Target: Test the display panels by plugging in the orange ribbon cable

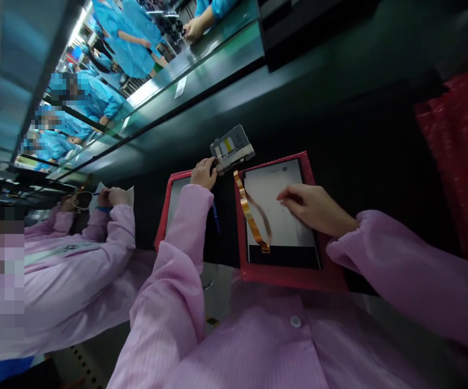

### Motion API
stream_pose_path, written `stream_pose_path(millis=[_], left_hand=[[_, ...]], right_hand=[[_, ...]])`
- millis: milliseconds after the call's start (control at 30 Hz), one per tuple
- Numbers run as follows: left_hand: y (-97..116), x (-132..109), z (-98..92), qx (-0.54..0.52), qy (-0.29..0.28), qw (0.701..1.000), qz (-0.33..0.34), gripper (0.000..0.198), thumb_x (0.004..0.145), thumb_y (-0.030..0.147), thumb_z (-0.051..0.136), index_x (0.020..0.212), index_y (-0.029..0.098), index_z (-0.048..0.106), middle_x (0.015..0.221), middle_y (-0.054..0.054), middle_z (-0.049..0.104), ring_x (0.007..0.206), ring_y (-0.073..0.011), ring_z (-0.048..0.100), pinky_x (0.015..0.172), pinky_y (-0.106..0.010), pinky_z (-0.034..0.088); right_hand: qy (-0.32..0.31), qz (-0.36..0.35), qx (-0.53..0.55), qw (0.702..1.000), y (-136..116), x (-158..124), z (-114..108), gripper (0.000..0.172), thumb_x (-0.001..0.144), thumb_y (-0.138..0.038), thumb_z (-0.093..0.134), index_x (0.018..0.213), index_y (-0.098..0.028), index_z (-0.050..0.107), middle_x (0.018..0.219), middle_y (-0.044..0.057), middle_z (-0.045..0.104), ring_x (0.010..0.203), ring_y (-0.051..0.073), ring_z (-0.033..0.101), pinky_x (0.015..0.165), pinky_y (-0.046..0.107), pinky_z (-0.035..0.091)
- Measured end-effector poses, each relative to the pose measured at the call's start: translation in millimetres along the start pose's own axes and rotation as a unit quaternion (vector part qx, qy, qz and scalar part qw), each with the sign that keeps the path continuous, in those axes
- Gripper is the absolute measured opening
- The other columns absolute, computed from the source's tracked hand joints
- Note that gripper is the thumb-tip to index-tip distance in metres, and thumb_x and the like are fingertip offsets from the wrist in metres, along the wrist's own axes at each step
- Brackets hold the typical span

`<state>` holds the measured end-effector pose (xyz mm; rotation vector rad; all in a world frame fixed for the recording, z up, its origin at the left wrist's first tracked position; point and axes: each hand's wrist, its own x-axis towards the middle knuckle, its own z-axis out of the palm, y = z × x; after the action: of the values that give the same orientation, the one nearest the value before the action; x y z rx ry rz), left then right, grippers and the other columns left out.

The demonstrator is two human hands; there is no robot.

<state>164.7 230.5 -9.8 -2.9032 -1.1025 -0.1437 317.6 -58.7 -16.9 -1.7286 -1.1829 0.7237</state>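
My left hand (204, 174) is closed at the near left corner of a flat grey metal box (232, 147) with a yellow-and-white label, its fingertips against the edge. Over a flat panel with a pale white face (276, 202), my right hand (314, 208) has its fingers curled together; anything between them is hidden. Beneath the panel lies a red bubble-wrap sheet (286, 274). An orange flat flex cable (250, 213) runs along the panel's left side, curving above its surface and casting a reflection.
A second panel (177, 197) on red wrap lies left, partly behind my left sleeve. Beside it is a blue pen (216, 217). More red bubble wrap (464, 151) is at the right. A co-worker in pink (75, 270) works at my left; people in blue (132, 43) stand beyond the glass-like ledge.
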Motion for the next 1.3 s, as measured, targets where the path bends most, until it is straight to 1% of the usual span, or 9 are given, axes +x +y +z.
stream_pose_path(millis=[400,533,633,733,833,933,1000,1167,1300], left_hand=[[7.1,-3.9,1.7,0.062,-0.031,0.997,0.015,0.049,0.09,0.022,0.035,0.138,0.015,0.047,0.142,-0.014,0.047,0.126,-0.0311,0.048,0.105,-0.049,0.04],[11.3,3.6,-12.4,0.029,-0.036,0.999,0.018,0.045,0.084,0.016,0.047,0.127,0.017,0.057,0.134,-0.013,0.055,0.119,-0.0299,0.054,0.102,-0.046,0.045],[14.1,-3.2,-33.9,-0.002,0.008,1.0,0.018,0.042,0.081,0.012,0.05,0.122,0.016,0.06,0.135,-0.012,0.054,0.125,-0.0266,0.051,0.107,-0.042,0.041],[22.9,-44.2,-57.7,-0.046,0.058,0.997,0.012,0.036,0.087,0.012,0.042,0.116,0.013,0.061,0.123,-0.013,0.062,0.118,-0.0226,0.057,0.104,-0.04,0.045],[41.8,-114.9,-69.0,-0.162,0.081,0.983,0.03,0.024,0.091,0.02,0.045,0.101,0.017,0.066,0.104,-0.008,0.071,0.098,-0.0211,0.067,0.09,-0.037,0.054],[70.1,-182.3,-60.6,-0.25,0.061,0.965,0.051,0.023,0.092,0.021,0.045,0.103,0.021,0.066,0.102,-0.006,0.072,0.095,-0.0185,0.068,0.084,-0.033,0.057],[90.1,-211.6,-47.8,-0.273,0.044,0.959,0.062,0.026,0.092,0.019,0.046,0.111,0.021,0.064,0.108,-0.006,0.07,0.101,-0.0187,0.067,0.087,-0.033,0.057],[115.8,-233.3,-21.5,-0.276,0.036,0.957,0.08,0.041,0.092,0.017,0.045,0.132,0.019,0.052,0.127,-0.01,0.062,0.117,-0.0227,0.058,0.098,-0.043,0.052],[97.3,-224.5,-23.6,-0.327,-0.058,0.939,0.088,0.04,0.093,0.023,0.045,0.132,0.017,0.053,0.129,-0.01,0.06,0.122,-0.0228,0.054,0.105,-0.045,0.046]], right_hand=[[-0.008,-0.002,0.004,1.0,1.0,-1.2,-0.2,0.019,0.084,-0.02,0.05,0.09,-0.018,0.068,0.088,0.002,0.069,0.078,0.014,0.064,0.067,0.025,0.048],[0.001,-0.026,-0.024,0.999,2.9,-0.7,2.1,0.019,0.084,-0.017,0.049,0.089,-0.018,0.067,0.085,0.001,0.07,0.077,0.013,0.064,0.068,0.024,0.049],[0.019,-0.042,-0.059,0.997,-0.4,-1.0,2.1,0.021,0.084,-0.014,0.047,0.089,-0.017,0.066,0.085,0.002,0.069,0.077,0.013,0.064,0.07,0.025,0.049],[0.038,-0.055,-0.099,0.993,-6.2,-9.8,0.3,0.02,0.084,-0.013,0.047,0.091,-0.015,0.065,0.092,0.006,0.067,0.089,0.018,0.061,0.083,0.033,0.049],[0.071,-0.051,-0.162,0.983,-11.6,-32.5,2.2,0.021,0.085,-0.016,0.046,0.096,-0.012,0.064,0.098,0.011,0.063,0.096,0.025,0.055,0.092,0.044,0.045],[0.11,-0.022,-0.231,0.966,-15.1,-62.3,11.8,0.027,0.088,-0.02,0.045,0.107,-0.01,0.061,0.102,0.013,0.061,0.095,0.027,0.052,0.091,0.048,0.045],[0.126,0.01,-0.239,0.963,-15.4,-79.1,20.8,0.032,0.089,-0.024,0.046,0.115,-0.009,0.058,0.109,0.014,0.06,0.099,0.028,0.051,0.092,0.049,0.045],[0.164,0.113,-0.084,0.976,-14.4,-100.0,33.4,0.057,0.086,-0.038,0.054,0.135,-0.013,0.043,0.13,0.015,0.051,0.117,0.031,0.045,0.101,0.054,0.041],[0.176,0.143,0.097,0.969,-37.9,-105.5,30.8,0.057,0.085,-0.036,0.055,0.138,-0.022,0.039,0.131,0.011,0.047,0.12,0.025,0.049,0.104,0.046,0.042]])
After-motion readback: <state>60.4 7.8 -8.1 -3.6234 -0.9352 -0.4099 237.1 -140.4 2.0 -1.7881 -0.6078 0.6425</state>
